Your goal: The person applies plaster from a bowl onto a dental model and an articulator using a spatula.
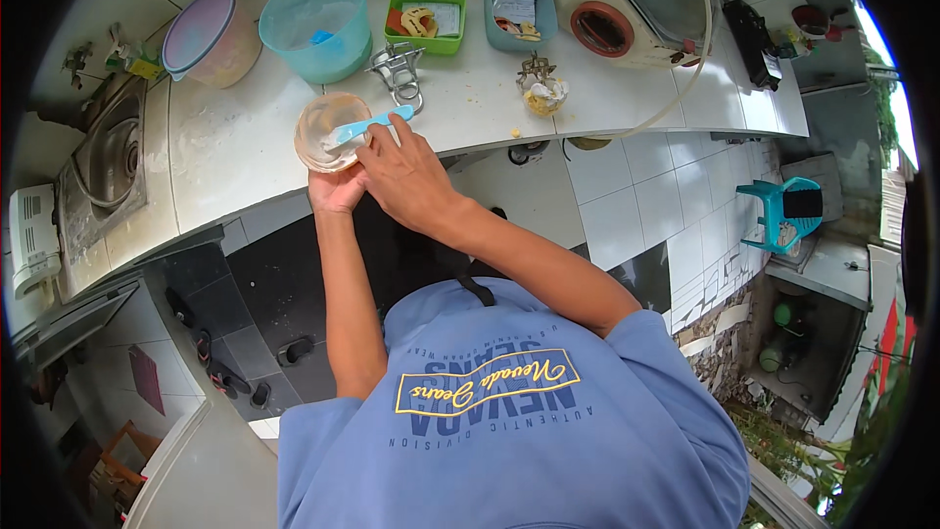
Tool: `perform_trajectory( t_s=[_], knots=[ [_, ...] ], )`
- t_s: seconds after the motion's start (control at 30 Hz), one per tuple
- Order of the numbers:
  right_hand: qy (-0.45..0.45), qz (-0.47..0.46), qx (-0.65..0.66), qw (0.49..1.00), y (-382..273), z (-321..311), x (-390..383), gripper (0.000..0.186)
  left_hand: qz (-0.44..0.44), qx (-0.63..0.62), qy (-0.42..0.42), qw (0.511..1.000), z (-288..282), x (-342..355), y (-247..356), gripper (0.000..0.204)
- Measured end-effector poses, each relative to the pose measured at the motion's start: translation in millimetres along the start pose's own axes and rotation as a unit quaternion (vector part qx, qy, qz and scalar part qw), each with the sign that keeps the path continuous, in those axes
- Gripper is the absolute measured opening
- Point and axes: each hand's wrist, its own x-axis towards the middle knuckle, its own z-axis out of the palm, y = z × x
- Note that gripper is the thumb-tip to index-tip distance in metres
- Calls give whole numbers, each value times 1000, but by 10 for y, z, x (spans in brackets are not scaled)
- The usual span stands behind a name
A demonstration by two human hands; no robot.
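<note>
Near the counter's front edge, my left hand (336, 193) holds a small round pale bowl (309, 145) from below, its fingers mostly hidden beneath it. Closed around a light blue plastic spatula (376, 124) is my right hand (413, 179); the spatula's blade reaches into the bowl, where some white stuff shows. Just beyond the bowl a metal tool with a ring-shaped handle (399, 73) lies on the white tiled counter (455, 103). Farther right sits a small cup-like thing with white and yellow contents (543, 96), a metal piece standing in it.
Along the back stand a pink-lidded tub (211, 39), a turquoise tub (315, 27), a green basket (425, 20), a blue basket (519, 10) and a large cream machine (627, 15). A hose (676, 83) crosses the counter. The sink (106, 157) is at left, a turquoise chair (783, 216) at right.
</note>
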Motion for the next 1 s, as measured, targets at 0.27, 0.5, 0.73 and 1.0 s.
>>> perform_trajectory(
  t_s=[0.27,0.5,0.73,1.0],
  knots=[
    [83,-38,-264,960,121,66,256,39,-38,9,7,999,-31,47,164,63],
    [-91,-38,-169,981,-106,-201,-88,30,-76,61,-121,988,24,-393,149,65],
    [-123,16,-139,983,-314,-996,-210,35,-87,71,-81,990,155,-660,82,57],
    [-76,-16,-164,983,-174,-693,-488,30,-50,87,-14,995,416,-693,-128,52]
  ],
)
